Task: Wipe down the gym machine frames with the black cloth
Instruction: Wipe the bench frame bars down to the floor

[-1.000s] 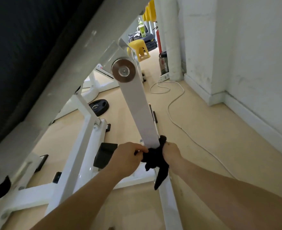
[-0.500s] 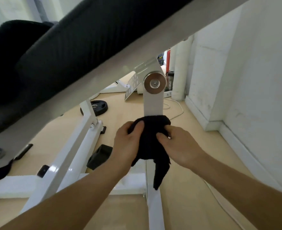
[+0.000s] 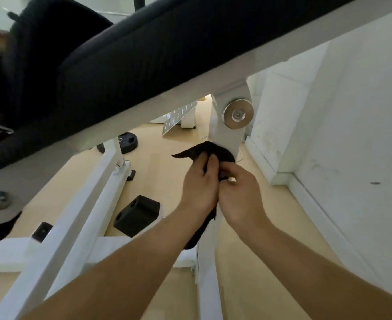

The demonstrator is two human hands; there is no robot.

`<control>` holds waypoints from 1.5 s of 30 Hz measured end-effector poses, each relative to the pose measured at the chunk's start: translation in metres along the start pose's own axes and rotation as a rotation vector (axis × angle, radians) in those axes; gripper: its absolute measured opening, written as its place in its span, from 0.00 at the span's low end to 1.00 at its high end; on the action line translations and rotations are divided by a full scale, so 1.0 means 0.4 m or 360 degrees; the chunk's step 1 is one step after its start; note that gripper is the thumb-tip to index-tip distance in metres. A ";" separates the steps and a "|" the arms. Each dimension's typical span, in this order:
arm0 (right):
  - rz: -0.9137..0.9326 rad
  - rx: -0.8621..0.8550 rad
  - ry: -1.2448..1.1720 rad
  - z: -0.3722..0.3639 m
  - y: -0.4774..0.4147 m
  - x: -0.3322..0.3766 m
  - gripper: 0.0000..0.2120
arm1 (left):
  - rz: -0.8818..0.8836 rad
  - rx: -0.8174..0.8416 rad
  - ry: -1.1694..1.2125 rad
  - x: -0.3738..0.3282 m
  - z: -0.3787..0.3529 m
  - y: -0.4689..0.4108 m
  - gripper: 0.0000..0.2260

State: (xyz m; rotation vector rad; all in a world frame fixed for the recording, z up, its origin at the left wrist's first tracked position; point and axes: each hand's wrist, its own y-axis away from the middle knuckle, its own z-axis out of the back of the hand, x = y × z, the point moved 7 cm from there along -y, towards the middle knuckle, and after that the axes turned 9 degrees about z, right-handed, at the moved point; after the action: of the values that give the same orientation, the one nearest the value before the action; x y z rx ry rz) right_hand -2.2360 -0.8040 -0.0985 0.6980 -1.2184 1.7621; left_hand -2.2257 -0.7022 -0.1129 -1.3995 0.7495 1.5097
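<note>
A white upright frame bar (image 3: 225, 137) of the gym machine rises from the floor to a round metal pivot disc (image 3: 238, 115). The black cloth (image 3: 210, 150) is wrapped around this bar just below the disc, with a tail hanging down behind my wrists. My left hand (image 3: 199, 183) grips the cloth from the left side. My right hand (image 3: 238, 192) grips it from the right, fingers curled over the fabric. Both hands meet in front of the bar.
A black padded bench with a grey frame (image 3: 144, 65) slants overhead. White frame tubes (image 3: 93, 199) run at the left, with a black rubber block (image 3: 137, 214) and a weight plate (image 3: 128, 143) on the wooden floor. A white wall (image 3: 352, 135) stands close at the right.
Both hands have slid the cloth up the white bar, from near the floor to just below the pivot disc. A corner of the cloth now sticks out to the left.
</note>
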 end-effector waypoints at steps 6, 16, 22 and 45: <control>0.0154 -0.0325 -0.0245 0.039 0.019 -0.012 0.22 | -0.0239 0.0051 0.0250 -0.019 -0.039 -0.015 0.10; 0.0621 -0.0133 0.0396 -0.045 0.067 -0.015 0.32 | 0.0018 0.0012 0.0386 -0.055 -0.019 -0.154 0.14; 0.0552 -0.0080 0.0591 -0.074 0.058 -0.080 0.23 | 0.0701 0.0207 0.0226 0.248 -0.082 -0.096 0.14; -0.1126 0.0250 -0.1084 -0.168 0.227 -0.368 0.14 | 0.0768 -0.0383 0.0400 0.359 -0.092 -0.059 0.15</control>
State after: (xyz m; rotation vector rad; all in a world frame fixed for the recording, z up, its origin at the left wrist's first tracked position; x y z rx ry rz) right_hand -2.2446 -0.8047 -0.2838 1.6781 -1.0484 1.0453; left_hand -2.1798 -0.6948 -0.2556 -1.6913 1.1540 1.8592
